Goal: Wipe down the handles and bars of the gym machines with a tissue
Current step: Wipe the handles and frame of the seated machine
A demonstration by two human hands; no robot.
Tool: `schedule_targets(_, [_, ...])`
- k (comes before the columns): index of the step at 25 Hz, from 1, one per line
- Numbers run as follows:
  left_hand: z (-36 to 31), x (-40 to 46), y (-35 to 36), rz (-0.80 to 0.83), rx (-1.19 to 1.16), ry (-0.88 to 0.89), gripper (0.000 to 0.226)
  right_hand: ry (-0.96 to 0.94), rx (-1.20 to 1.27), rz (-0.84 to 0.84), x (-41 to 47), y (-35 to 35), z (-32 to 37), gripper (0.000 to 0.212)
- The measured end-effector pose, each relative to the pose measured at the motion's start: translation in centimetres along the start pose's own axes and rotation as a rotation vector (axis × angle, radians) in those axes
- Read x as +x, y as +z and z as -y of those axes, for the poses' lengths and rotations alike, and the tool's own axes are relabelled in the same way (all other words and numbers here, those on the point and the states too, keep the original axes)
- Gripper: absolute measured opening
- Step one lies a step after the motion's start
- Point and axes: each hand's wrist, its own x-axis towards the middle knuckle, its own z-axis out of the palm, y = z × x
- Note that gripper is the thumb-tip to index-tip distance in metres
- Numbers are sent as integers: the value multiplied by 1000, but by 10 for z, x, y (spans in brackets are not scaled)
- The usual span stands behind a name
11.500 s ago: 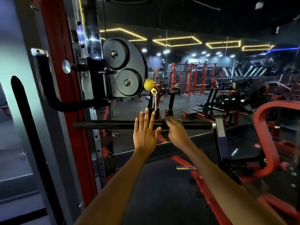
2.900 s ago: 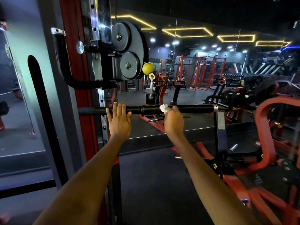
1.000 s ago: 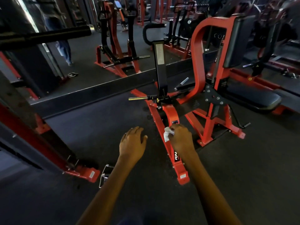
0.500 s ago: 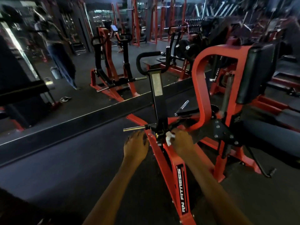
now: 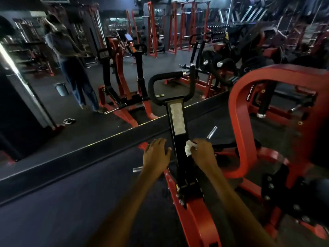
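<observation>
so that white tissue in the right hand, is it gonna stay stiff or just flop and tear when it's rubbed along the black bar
The tissue looks crumpled and soft in the right hand, so it is probably floppy and would bunch up instead of staying flat. It seems thin and light, so hard rubbing against the black upright bar could tear it. Wadded as it is, it likely holds together better.
</observation>
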Motion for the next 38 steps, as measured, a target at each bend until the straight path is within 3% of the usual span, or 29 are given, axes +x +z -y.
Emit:
schedule_targets(7, [9, 191, 33, -21, 18, 52, 55, 50, 215, -159, 176, 10, -10, 12])
schedule_targets(13, [14, 318, 85, -47, 2, 136, 57, 30, 96, -314, 303, 27, -43, 16])
schedule_targets(18, [10, 398, 124, 32, 0, 199, 69, 180, 193, -378, 386, 29, -64, 21])
schedule_targets(21, [20, 405, 144, 47, 177, 236, 51, -7, -10, -426, 436, 26, -66, 16])
schedule_targets(24, [26, 404, 153, 88, 237, 299, 55, -103, 1, -347, 492, 10, -36, 20])
schedule_targets(27, [26, 406, 156, -10, 257, 289, 54, -155, -100, -230, 541, -1, -21, 24])
schedule_targets(30, [26, 401, 162, -119, 311, 291, 51, -317, -311, -263, 537, 5, -49, 20])
schedule_targets(35, [13, 392, 165, -184, 356, 136, 52, -461, -452, -125, 452, 31, -95, 18])
schedule_targets(38, [10, 390, 175, -247, 311, 107, 50, -503, -363, -245, 493, 9, -66, 21])
